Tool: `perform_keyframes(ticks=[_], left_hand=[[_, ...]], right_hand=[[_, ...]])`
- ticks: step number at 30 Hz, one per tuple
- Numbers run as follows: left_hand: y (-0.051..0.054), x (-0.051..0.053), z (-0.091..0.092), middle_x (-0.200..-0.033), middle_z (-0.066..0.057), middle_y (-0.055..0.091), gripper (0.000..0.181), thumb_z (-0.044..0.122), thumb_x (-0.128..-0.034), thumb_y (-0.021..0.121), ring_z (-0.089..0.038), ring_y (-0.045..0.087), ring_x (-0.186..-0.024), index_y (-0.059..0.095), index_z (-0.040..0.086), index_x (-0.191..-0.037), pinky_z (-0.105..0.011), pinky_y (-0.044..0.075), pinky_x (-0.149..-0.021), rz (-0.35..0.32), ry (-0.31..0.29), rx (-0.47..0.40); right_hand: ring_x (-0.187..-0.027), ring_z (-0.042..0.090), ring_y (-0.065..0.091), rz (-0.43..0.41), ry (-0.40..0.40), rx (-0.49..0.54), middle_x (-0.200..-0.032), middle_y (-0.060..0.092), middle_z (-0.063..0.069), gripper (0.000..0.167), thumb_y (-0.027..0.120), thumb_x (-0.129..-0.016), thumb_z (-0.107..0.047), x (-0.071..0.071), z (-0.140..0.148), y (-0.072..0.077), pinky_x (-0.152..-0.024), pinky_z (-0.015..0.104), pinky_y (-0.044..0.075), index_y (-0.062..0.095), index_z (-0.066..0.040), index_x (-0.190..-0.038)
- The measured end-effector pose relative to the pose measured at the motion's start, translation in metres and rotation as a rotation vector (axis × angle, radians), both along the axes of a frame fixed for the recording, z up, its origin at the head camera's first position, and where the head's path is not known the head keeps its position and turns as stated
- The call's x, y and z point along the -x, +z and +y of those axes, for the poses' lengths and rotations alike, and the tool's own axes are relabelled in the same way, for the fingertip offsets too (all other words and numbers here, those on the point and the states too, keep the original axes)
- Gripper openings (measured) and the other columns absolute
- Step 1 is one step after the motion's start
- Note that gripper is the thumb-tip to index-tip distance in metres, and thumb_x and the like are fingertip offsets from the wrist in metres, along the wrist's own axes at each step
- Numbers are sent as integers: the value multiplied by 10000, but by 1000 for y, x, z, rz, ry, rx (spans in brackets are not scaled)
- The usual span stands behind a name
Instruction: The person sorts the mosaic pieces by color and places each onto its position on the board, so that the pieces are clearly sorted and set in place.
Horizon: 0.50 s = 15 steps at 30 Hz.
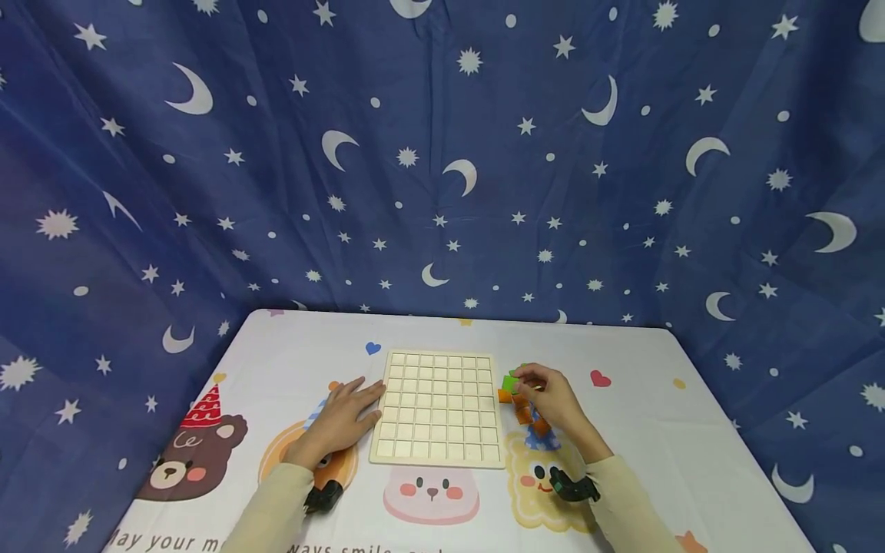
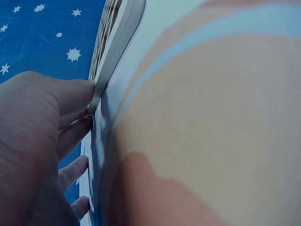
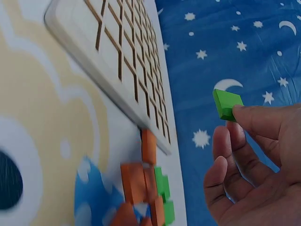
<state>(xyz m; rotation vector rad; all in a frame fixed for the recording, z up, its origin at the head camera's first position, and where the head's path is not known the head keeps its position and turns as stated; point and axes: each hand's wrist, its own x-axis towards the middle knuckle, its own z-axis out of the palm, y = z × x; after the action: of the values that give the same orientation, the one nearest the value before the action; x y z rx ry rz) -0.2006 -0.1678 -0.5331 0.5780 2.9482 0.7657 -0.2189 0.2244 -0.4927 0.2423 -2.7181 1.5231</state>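
Observation:
A pale wooden grid board [image 1: 442, 408] lies flat on the table, its square cells bare. At its left edge my left hand [image 1: 340, 418] rests with fingers spread, the thumb and index fingertip touching the side of the board [image 2: 117, 52] in the left wrist view. To the right of the board, my right hand [image 1: 555, 398] is raised over a small pile of tiles. Between thumb and index finger it pinches a green square tile [image 3: 227, 103], held above the table. Orange tiles [image 3: 133, 181] and green tiles [image 3: 165, 186] lie loosely heaped below; the hand partly hides them in the head view.
A white cloth with cartoon animals covers the table [image 1: 691, 445]. A blue curtain [image 1: 442, 153] with moons and stars hangs behind and at both sides. One orange tile [image 3: 148, 147] lies close against the board's right edge.

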Motion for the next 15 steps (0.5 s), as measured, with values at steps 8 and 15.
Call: perform_keyframes(ticks=[8, 15], left_hand=[[0, -2, -1, -1543, -27, 443, 515, 301, -986, 582, -376, 278, -1481, 482, 140, -1465, -653, 126, -1197, -10, 6, -8], [2, -2, -2, -1541, -29, 445, 510, 298, -991, 578, -380, 281, -1479, 480, 142, -1467, -646, 134, -1197, 3, -3, 3]], right_hand=[[-824, 177, 637, -34, 52, 53, -956, 673, 101, 163, 685, -911, -70, 0, -26, -2, -641, 290, 559, 701, -96, -1071], [-787, 135, 621, -27, 82, 69, -920, 675, 60, 165, 704, -896, -76, 4, -47, -4, -635, 244, 526, 705, -133, -1051]])
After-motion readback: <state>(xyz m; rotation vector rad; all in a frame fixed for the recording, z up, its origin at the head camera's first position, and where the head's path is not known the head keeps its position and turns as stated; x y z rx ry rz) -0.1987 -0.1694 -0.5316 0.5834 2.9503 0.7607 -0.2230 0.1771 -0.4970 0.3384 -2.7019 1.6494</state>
